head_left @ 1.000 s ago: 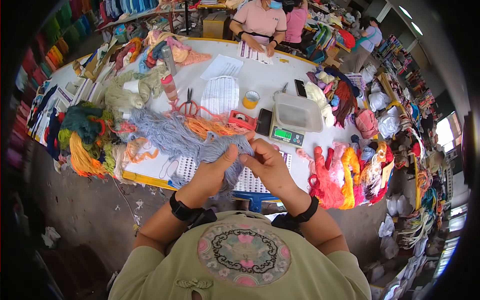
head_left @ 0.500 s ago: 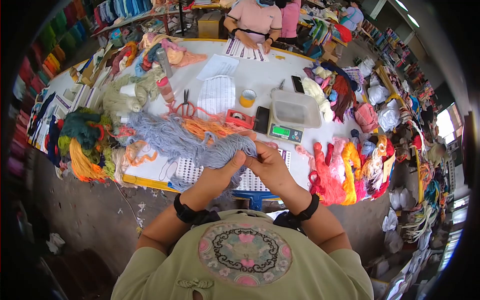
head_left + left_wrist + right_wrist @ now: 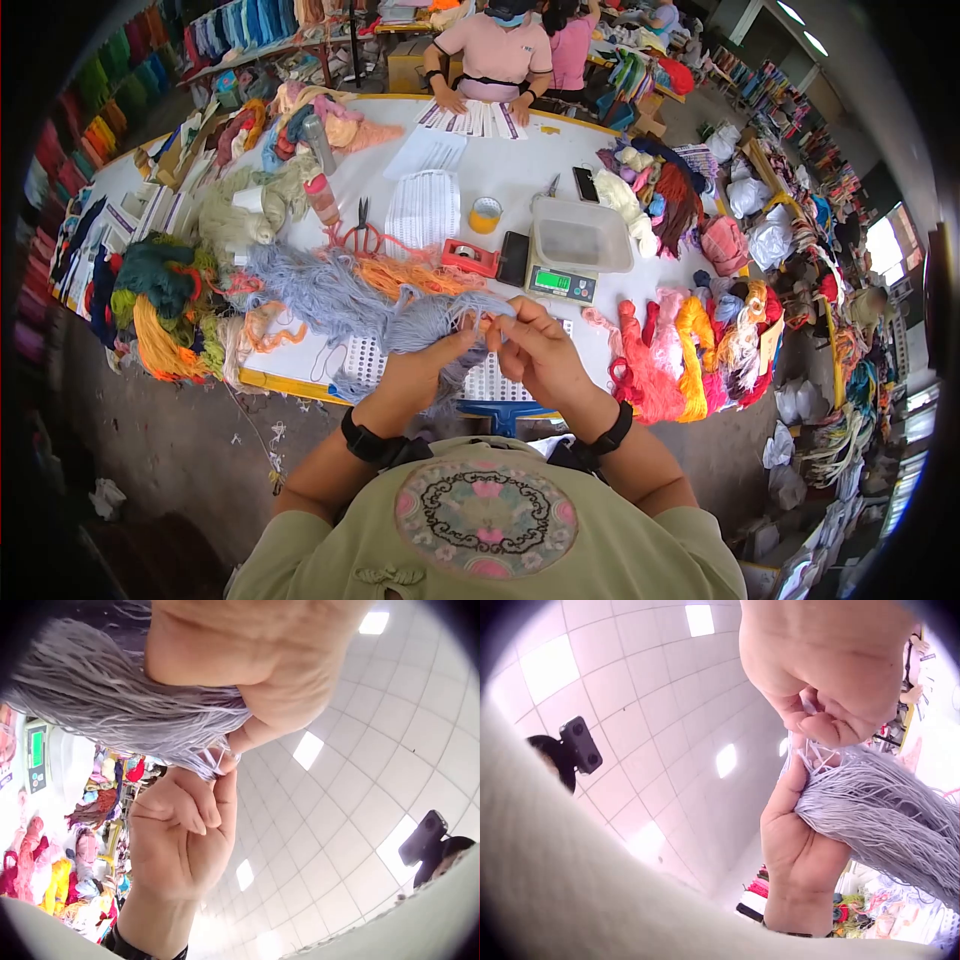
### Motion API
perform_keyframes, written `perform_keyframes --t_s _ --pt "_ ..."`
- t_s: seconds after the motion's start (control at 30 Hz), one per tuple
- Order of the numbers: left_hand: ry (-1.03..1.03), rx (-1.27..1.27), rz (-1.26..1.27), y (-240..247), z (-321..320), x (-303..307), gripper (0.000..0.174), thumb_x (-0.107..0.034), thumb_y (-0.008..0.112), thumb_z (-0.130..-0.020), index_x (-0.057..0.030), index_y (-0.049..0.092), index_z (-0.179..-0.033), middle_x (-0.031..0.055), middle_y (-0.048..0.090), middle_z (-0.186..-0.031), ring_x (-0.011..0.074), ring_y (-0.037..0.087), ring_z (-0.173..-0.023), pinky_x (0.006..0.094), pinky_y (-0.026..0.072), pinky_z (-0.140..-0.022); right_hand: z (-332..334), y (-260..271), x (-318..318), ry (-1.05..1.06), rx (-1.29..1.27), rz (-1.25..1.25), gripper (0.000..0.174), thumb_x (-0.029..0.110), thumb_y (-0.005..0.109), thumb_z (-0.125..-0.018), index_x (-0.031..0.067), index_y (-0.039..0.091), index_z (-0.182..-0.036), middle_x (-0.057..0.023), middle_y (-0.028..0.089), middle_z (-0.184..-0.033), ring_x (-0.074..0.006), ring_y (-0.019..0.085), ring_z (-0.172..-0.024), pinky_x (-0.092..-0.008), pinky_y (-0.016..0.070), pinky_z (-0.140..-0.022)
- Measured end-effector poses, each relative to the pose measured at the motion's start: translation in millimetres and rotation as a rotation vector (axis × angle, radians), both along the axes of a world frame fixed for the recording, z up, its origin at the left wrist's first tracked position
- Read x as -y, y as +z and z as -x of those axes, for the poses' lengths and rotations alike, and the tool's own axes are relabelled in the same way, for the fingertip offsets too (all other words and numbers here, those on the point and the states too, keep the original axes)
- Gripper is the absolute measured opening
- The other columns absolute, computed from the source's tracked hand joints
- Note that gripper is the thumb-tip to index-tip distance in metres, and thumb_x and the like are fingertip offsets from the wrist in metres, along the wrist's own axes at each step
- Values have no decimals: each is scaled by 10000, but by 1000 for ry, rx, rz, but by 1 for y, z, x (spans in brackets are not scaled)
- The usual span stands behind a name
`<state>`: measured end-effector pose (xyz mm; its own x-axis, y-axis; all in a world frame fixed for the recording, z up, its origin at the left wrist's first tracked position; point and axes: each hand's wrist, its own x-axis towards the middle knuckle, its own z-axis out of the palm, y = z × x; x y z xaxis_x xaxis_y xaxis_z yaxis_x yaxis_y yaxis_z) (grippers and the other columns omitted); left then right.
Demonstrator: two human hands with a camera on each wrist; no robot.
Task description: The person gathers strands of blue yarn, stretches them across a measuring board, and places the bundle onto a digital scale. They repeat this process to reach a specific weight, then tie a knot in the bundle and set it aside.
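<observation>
My left hand (image 3: 420, 368) grips a grey-blue yarn skein (image 3: 425, 318) near its right end, above the table's front edge. At that end my right hand (image 3: 548, 352) pinches a few strands between thumb and fingers. The right wrist view shows the skein (image 3: 889, 806) bunched in the left hand (image 3: 802, 859), with thin loops drawn up to the right fingertips. From the left wrist, the right hand (image 3: 180, 832) appears with its fingers curled, close against the skein's end. More loose grey-blue yarn (image 3: 310, 285) lies to the left on the table.
Behind the hands lie a red tape dispenser (image 3: 470, 258), a black phone (image 3: 513, 258), scissors (image 3: 362, 235) and a scale (image 3: 562, 283) bearing a plastic tub (image 3: 583, 235). Coloured yarn heaps flank both sides. Across the table (image 3: 510, 165) a person (image 3: 492, 60) handles cards.
The right hand has shifted from the skein's body to its end, with fingers now pinching strands there. The left hand keeps its grip. The person opposite has spread the cards out.
</observation>
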<state>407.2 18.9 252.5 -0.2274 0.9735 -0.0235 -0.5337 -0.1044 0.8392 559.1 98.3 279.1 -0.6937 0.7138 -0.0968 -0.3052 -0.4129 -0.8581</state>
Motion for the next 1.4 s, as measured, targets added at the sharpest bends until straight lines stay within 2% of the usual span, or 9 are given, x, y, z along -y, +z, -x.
perform_keyframes --t_s 0.3,0.5,0.8,0.87,1.07,1.13,1.2,1.27,1.4 --pt "-428 -133 72 23 39 19 291 -244 597 -867 40 640 -913 60 540 -594 113 466 -458 245 367 -448 -32 -2 -30 68 155 -108 189 259 516 -979 102 550 -879 85 395 -613 -10 271 -484 -181 225 -439" --pt "129 411 -154 11 155 58 229 -261 492 -977 -36 526 -949 -47 381 -627 38 353 -475 206 312 -424 -125 -37 -89 -229 482 -31 191 273 536 -963 128 559 -841 88 394 -602 -12 256 -438 -184 195 -399" --pt "433 420 -148 -8 324 110 202 -209 469 -994 -30 560 -977 -44 396 -658 56 348 -518 206 329 -471 -322 -152 -196 -582 1296 -379 226 260 549 -861 65 661 -851 14 451 -569 -105 370 -418 -268 269 -371" --pt "512 381 -125 -19 368 121 200 -207 473 -992 -32 566 -971 -43 395 -653 58 351 -521 207 331 -477 -342 -134 -202 -720 1417 -247 312 283 553 -878 5 692 -842 -167 685 -808 -270 644 -701 -382 474 -646" --pt "726 75 -105 -104 542 178 164 -182 489 -980 -44 573 -955 -49 382 -641 65 355 -536 198 331 -511 -424 -170 -243 -853 1766 -495 369 337 533 -855 -1 683 -857 -211 657 -762 -350 640 -689 -445 487 -630" --pt "810 52 -91 -117 546 171 155 -165 487 -979 -35 571 -973 -49 374 -642 64 352 -552 198 325 -521 -415 -167 -249 -857 1769 -490 353 332 547 -850 5 675 -824 -173 651 -688 -307 631 -630 -416 482 -577" --pt "819 175 -61 -72 390 148 174 -190 493 -983 -32 568 -969 -49 364 -643 61 348 -563 198 320 -525 -359 -131 -241 -663 1150 -26 277 295 555 -879 50 600 -756 -28 501 -536 -174 508 -487 -311 408 -470" --pt "698 229 -221 -7 314 66 236 -210 495 -985 -17 554 -1108 -36 385 -680 52 345 -567 193 315 -520 -290 -73 -224 -628 694 -65 219 230 529 -929 104 503 -751 47 333 -547 -82 367 -462 -230 322 -445" --pt "577 83 -346 35 189 16 359 -209 485 -989 -25 473 -1297 -19 419 -731 37 358 -550 190 337 -513 -230 7 -243 -678 319 -482 153 193 479 -982 118 448 -852 0 422 -719 -118 440 -631 -266 410 -607"
